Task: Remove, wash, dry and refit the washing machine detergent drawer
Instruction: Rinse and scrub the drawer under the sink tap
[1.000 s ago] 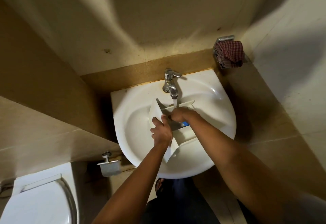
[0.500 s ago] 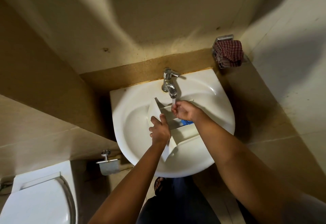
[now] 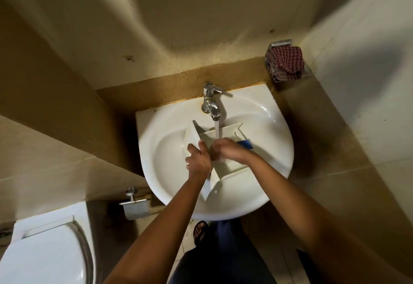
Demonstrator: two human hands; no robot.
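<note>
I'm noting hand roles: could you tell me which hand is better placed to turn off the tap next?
Probably the right hand: it sits free beneath the tap, while the left hand grips the drawer.

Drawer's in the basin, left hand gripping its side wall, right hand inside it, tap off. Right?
Not quite: the tap is running. The head view shows a stream falling into the drawer beside the right hand. The rest holds: drawer in the basin, left hand on its side wall.

The drawer (image 3: 225,169) lies in the sink (image 3: 268,127) under the tap (image 3: 212,105); toilet (image 3: 44,250) at left.
</note>
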